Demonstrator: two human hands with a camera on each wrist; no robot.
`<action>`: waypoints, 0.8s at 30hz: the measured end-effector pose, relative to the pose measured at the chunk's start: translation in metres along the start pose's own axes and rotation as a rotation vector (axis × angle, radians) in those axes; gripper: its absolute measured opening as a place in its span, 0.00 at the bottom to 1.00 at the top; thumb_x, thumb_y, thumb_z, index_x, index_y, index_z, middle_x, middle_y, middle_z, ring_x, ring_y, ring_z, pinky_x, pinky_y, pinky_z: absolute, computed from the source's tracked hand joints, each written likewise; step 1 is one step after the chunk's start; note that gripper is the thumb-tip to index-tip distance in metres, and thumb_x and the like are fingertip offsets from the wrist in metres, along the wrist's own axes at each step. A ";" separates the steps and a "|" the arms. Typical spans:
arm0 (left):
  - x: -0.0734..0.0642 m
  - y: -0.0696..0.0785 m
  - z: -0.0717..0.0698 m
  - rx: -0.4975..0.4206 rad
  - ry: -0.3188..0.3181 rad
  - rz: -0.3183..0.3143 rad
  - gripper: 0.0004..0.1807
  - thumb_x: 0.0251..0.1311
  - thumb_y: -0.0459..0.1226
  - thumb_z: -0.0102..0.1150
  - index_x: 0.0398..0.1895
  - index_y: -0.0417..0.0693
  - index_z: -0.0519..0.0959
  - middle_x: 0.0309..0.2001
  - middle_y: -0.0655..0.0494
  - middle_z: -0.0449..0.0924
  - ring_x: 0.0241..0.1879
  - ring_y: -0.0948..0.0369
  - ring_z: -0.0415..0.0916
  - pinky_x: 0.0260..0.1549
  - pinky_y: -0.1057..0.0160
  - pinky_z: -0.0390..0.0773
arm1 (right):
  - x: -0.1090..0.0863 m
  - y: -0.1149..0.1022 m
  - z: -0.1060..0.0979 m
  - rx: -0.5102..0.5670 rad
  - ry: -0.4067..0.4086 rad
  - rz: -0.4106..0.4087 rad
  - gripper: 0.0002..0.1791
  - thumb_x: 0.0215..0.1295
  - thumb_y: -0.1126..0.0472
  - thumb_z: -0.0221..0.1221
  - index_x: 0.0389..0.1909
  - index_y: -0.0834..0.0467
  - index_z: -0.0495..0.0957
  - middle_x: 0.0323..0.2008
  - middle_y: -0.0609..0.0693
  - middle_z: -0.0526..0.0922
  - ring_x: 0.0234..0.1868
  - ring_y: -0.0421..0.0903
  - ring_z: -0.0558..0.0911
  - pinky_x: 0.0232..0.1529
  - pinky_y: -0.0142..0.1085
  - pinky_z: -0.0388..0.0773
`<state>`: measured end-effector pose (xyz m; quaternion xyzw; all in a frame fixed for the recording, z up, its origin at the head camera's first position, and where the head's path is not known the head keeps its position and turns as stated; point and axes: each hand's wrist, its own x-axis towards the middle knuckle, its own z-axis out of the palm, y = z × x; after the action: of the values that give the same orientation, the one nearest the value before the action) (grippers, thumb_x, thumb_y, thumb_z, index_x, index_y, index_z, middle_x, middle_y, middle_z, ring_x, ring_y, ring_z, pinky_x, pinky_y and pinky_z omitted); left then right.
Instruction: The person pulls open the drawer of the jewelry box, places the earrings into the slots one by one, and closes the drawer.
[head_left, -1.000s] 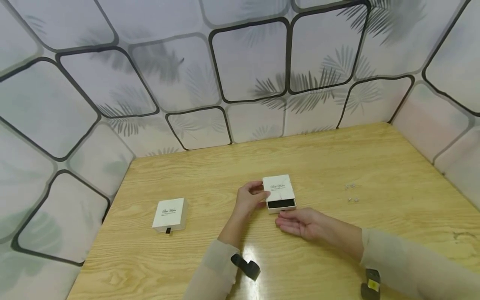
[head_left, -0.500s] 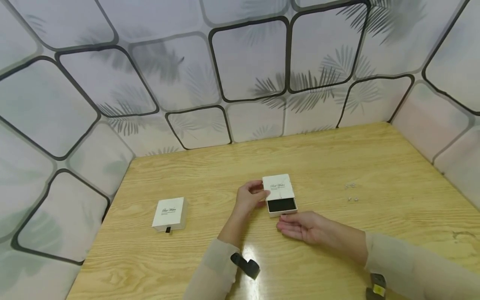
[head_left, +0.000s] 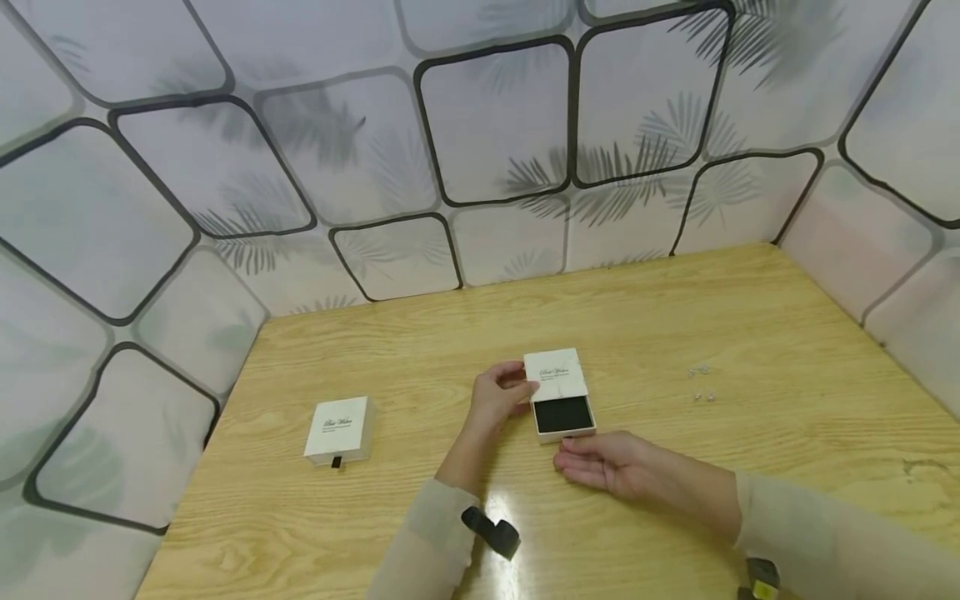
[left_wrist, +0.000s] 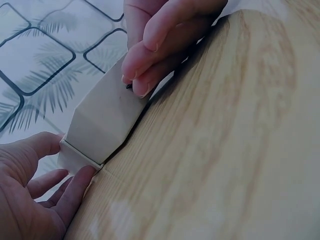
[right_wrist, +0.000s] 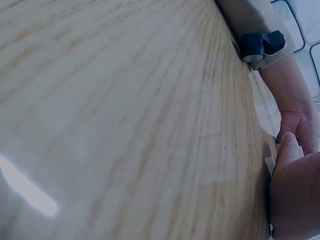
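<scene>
In the head view, my left hand (head_left: 497, 402) grips the left side of a white gift box sleeve (head_left: 556, 371) with black lettering, thumb on top. From the sleeve's near end a white drawer (head_left: 567, 437) with a black lining (head_left: 563, 413) stands well out. My right hand (head_left: 621, 465), palm turned sideways, is at the drawer's front. There the fingertips pinch a small black ribbon tab (left_wrist: 129, 86), as the left wrist view shows. The left fingers (left_wrist: 82, 182) hold the sleeve edges from both sides, close over the table.
A second white box (head_left: 337, 427), shut and with a black tab, sits on the wooden table (head_left: 420, 358) to the left. Small shiny pieces (head_left: 705, 397) like earrings lie at the right. Patterned fabric walls (head_left: 495, 125) stand behind and along the sides.
The drawer has slid out of its sleeve toward me, showing more black lining. My right hand has moved slightly nearer me with it; the left hand has stayed in place.
</scene>
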<state>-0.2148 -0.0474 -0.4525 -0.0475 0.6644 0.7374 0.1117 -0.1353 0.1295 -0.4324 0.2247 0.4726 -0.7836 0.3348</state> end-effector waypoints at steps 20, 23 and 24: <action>0.000 -0.001 0.001 0.017 0.010 -0.008 0.25 0.51 0.25 0.64 0.55 0.32 0.72 0.47 0.41 0.78 0.37 0.61 0.76 0.35 0.58 0.85 | -0.006 0.008 -0.004 -0.041 -0.037 -0.027 0.04 0.65 0.71 0.54 0.38 0.67 0.76 0.31 0.58 0.85 0.36 0.48 0.85 0.49 0.41 0.81; -0.001 0.000 0.000 0.013 0.006 0.001 0.25 0.51 0.24 0.64 0.55 0.31 0.72 0.47 0.40 0.78 0.36 0.62 0.77 0.34 0.59 0.85 | -0.007 0.008 -0.005 -0.041 -0.045 -0.030 0.04 0.64 0.71 0.54 0.35 0.66 0.77 0.31 0.58 0.85 0.35 0.48 0.85 0.48 0.41 0.82; -0.001 0.000 0.000 0.014 0.006 0.004 0.25 0.51 0.24 0.64 0.55 0.31 0.72 0.47 0.40 0.78 0.36 0.62 0.77 0.34 0.59 0.85 | -0.007 0.009 -0.005 -0.042 -0.046 -0.030 0.04 0.64 0.72 0.55 0.35 0.66 0.77 0.30 0.58 0.85 0.35 0.48 0.85 0.48 0.41 0.82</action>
<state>-0.2138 -0.0479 -0.4527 -0.0475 0.6700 0.7329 0.1084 -0.1240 0.1331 -0.4351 0.1926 0.4844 -0.7834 0.3385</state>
